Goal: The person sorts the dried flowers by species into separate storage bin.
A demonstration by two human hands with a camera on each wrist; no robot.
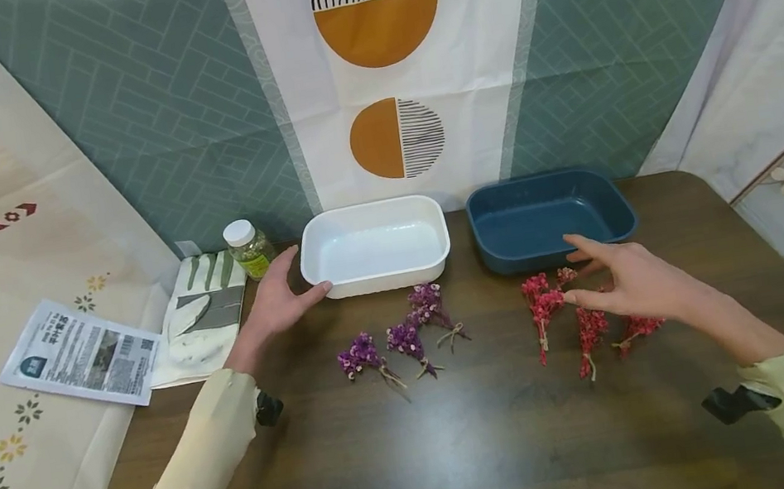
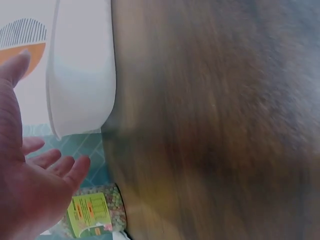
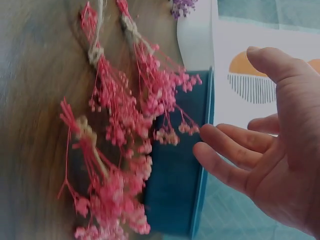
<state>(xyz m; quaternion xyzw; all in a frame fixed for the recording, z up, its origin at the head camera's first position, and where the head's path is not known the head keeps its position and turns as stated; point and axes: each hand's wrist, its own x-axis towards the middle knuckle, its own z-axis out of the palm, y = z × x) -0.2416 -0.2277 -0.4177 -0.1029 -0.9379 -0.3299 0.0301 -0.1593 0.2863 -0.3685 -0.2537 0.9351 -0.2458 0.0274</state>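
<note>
On the dark desk (image 1: 422,457) nearest me, I see both arms reaching forward in pale sleeves. My right hand (image 1: 638,281) hovers over the red flower bunches (image 1: 583,318), fingers (image 3: 225,155) spread and released, holding nothing; the fingertips sit just beside the nearest sprigs, apparently placed to select one. The red bunches lie in a loose cluster directly in front of the blue tray (image 1: 550,218), and the right wrist view shows their tops reaching the tray wall. To the left, three purple flower bunches (image 1: 405,334) lie in front of the white tray (image 1: 373,245); this colour-by-tray layout suggests deliberate grouping. My left hand (image 1: 277,298) rests open against the white tray's near left corner, thumb touching its wall, fingers relaxed, probably steadying it. Beyond that hand stand a small bottle with a white cap (image 1: 248,248), a work glove (image 1: 202,317) and a printed leaflet (image 1: 79,353). A patterned cloth backdrop (image 1: 384,70) closes the far side.
</note>
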